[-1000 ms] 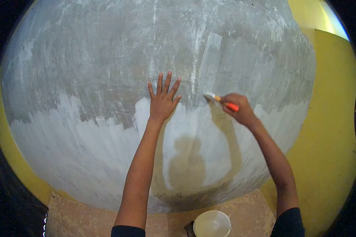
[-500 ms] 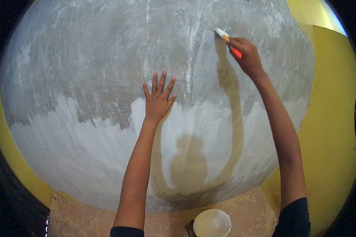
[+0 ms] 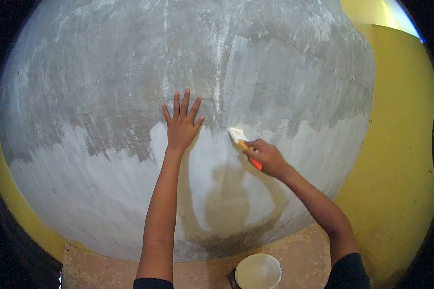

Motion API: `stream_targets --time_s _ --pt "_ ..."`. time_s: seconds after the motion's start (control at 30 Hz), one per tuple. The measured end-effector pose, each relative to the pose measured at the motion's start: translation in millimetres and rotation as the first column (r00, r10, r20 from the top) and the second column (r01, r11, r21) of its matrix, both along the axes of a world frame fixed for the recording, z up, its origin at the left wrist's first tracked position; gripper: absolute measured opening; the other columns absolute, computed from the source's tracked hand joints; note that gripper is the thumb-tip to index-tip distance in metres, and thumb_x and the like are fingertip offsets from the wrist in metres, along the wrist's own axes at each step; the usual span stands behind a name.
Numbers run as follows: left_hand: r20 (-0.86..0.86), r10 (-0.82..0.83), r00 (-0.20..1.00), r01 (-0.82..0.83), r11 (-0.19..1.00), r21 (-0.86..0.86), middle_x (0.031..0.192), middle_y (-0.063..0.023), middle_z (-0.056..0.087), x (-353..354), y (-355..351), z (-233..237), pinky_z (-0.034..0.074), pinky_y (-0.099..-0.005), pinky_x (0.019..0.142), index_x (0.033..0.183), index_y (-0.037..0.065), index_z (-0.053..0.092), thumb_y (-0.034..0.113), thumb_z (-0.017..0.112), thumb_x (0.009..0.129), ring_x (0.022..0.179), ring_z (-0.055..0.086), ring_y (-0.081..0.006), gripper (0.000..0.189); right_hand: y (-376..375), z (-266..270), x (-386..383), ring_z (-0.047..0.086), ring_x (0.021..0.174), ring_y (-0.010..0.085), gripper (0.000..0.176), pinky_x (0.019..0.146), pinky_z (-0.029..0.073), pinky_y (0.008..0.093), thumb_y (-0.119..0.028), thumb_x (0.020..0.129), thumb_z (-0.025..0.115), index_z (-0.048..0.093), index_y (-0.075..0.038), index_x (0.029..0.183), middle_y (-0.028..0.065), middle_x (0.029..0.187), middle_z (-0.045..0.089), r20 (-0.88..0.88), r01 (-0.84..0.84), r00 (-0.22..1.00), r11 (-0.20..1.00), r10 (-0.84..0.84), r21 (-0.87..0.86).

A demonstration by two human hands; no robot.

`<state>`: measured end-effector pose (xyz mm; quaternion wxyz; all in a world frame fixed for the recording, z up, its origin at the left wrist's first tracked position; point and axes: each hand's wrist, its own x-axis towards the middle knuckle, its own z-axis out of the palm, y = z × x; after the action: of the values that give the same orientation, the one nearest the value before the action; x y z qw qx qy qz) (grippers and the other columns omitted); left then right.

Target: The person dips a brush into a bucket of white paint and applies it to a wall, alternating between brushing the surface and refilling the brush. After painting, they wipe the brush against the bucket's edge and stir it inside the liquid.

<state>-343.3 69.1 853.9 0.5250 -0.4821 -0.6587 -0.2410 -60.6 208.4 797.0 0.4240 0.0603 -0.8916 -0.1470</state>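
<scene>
Along the left edge of the frame, a strip of yellow wall (image 3: 21,202) curves beside the big grey surface (image 3: 106,72), which is dark and streaky in its upper part and paler, with a ragged border, lower down. Left of centre, the left hand (image 3: 181,130) lies palm down on that surface, fingers spread wide, its arm running to a dark sleeve (image 3: 153,283) at the bottom. A person's shadow (image 3: 226,207) falls on the pale area right of that arm. Just right of centre is the brush (image 3: 243,144), its white-coated bristles slanting up and left, the tip at the surface near where dark meets pale. The right hand (image 3: 266,158) pinches the yellowish handle between thumb and fingers, its orange-red end showing beneath; any lettering there is too small for me to read. Below, at the bottom edge, a pale round container (image 3: 280,270) stands on brownish ground (image 3: 111,269). More yellow wall fills the right side.
</scene>
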Motion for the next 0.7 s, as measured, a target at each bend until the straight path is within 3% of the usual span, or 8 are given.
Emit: stream_targets --time_s 0.03,0.1,0.17,0.33,0.4,0.5,0.63,0.7 --pt "0.003 0.010 1.000 -0.010 1.000 0.004 0.170 0.0015 0.002 1 1 0 -0.001 -0.0694 0.117 0.159 0.037 0.023 0.049 0.053 0.098 0.156 -0.001 -0.0290 0.069 8 11 6 0.067 0.095 0.0334 0.033 0.075 0.058 0.0420 -0.013 0.087 0.069 0.063 -0.007 0.119 0.0178 0.111 0.067 -0.001 0.004 1.000 1.000 -0.004 -0.003" --pt "0.008 0.017 1.000 -0.017 1.000 0.005 0.170 0.0016 0.002 0 1 -2 -0.001 -0.0694 0.117 0.159 0.037 0.023 0.049 0.053 0.098 0.156 -0.001 -0.0290 0.069 34 48 17 0.069 0.094 0.0317 0.025 0.079 0.056 0.0421 -0.012 0.084 0.071 0.068 -0.006 0.108 0.0153 0.102 0.071 -0.027 -0.147 0.989 0.982 0.145 -0.120" --pt "-0.007 0.008 1.000 -0.008 1.000 0.029 0.170 0.0015 0.002 -2 4 -3 -0.002 -0.0692 0.117 0.159 0.037 0.023 0.049 0.053 0.098 0.156 -0.001 -0.0289 0.068 42 90 28 0.070 0.093 0.0305 0.017 0.081 0.055 0.0397 -0.009 0.082 0.071 0.071 -0.004 0.099 0.0139 0.098 0.072 -0.075 -0.099 0.994 0.938 0.078 -0.333" --pt "0.010 0.035 0.999 -0.035 0.999 0.027 0.169 0.0034 0.005 2 2 -1 -0.002 -0.0664 0.119 0.159 0.039 0.022 0.051 0.051 0.098 0.156 0.001 -0.0264 0.068 57 194 35 0.071 0.088 0.0320 0.017 0.081 0.055 0.0373 -0.006 0.082 0.071 0.071 -0.003 0.099 0.0144 0.098 0.073 -0.139 -0.106 0.988 0.966 0.075 -0.234" --pt "0.017 0.039 0.999 -0.039 0.999 0.018 0.169 0.0034 0.005 2 1 -2 -0.002 -0.0663 0.119 0.159 0.039 0.023 0.051 0.051 0.098 0.156 0.001 -0.0265 0.068 59 219 36 0.070 0.089 0.0331 0.018 0.080 0.055 0.0383 -0.006 0.082 0.072 0.072 -0.005 0.100 0.0141 0.099 0.073 -0.315 -0.076 0.948 0.995 0.050 -0.070" --pt "0.008 0.020 1.000 -0.020 1.000 0.007 0.170 0.0012 0.003 2 1 -1 -0.003 -0.0686 0.117 0.159 0.038 0.024 0.049 0.054 0.097 0.156 0.000 -0.0287 0.069 53 227 36 0.071 0.096 0.0297 0.021 0.084 0.056 0.0377 -0.004 0.085 0.072 0.072 -0.004 0.106 0.0139 0.106 0.073 -0.398 0.077 0.915 0.997 -0.068 0.008" --pt "0.006 0.023 1.000 -0.023 1.000 0.008 0.170 0.0014 0.003 1 1 -1 -0.002 -0.0689 0.117 0.159 0.038 0.023 0.048 0.054 0.098 0.156 -0.001 -0.0285 0.070 61 178 24 0.069 0.094 0.0360 0.026 0.080 0.056 0.0421 -0.009 0.087 0.066 0.070 -0.010 0.113 0.0164 0.108 0.071 -0.455 0.132 0.889 0.980 -0.050 0.151" --pt "0.002 0.028 1.000 -0.028 1.000 0.007 0.170 0.0015 0.003 0 1 -3 -0.001 -0.0690 0.117 0.159 0.038 0.022 0.048 0.054 0.098 0.156 -0.001 -0.0285 0.070 69 126 12 0.067 0.096 0.0366 0.029 0.079 0.056 0.0436 -0.010 0.089 0.064 0.068 -0.011 0.118 0.0181 0.109 0.069 -0.449 0.154 0.885 0.988 -0.123 0.032"
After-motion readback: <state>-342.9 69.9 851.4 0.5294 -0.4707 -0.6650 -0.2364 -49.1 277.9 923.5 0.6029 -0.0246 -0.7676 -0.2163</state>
